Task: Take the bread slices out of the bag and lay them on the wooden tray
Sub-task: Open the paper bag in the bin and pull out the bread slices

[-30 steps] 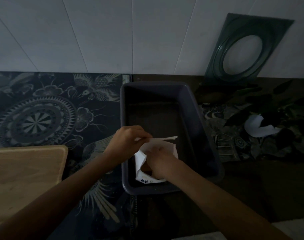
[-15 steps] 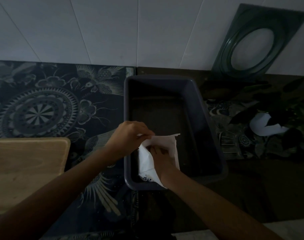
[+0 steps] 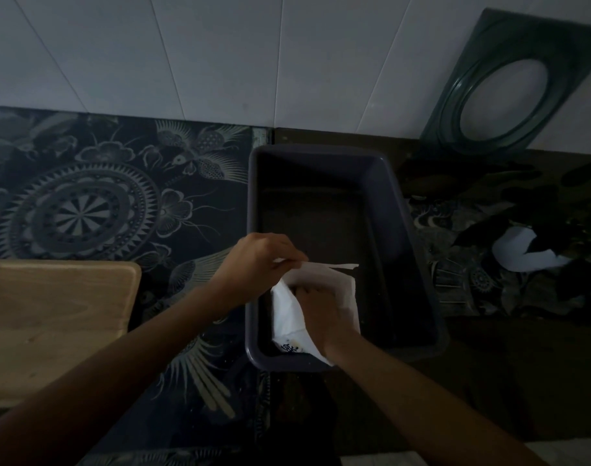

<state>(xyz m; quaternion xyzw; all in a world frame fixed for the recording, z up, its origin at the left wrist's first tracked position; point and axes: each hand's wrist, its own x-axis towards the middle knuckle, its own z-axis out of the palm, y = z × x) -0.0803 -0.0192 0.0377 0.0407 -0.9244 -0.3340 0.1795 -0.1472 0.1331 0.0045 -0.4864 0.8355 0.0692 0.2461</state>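
Right hand (image 3: 316, 307) is plunged into the mouth of the white bag (image 3: 289, 314), its fingers buried inside; whether they are curled around anything cannot be told, and no bread slice shows in the dim light. Left hand (image 3: 258, 260), just at ten o'clock from it, pinches the bag's top edge between fingertips and thumb, holding the mouth open. Blue print marks the bag's near end. It lies in the near left corner of a dark plastic tub (image 3: 418, 264), a deep rectangular bin whose far half is bare.

Out at nine o'clock from the tub, well apart from the hands, the wooden tray (image 3: 55, 314) rests on a dark patterned mat (image 3: 85, 203) with mandala and flower motifs; nothing lies on its visible surface. At three o'clock from the tub a white crumpled scrap (image 3: 519, 253) sits among dark shapes. Farther, at one o'clock, a green panel with an oval opening (image 3: 455, 105) leans against the white tiled wall (image 3: 186, 55).
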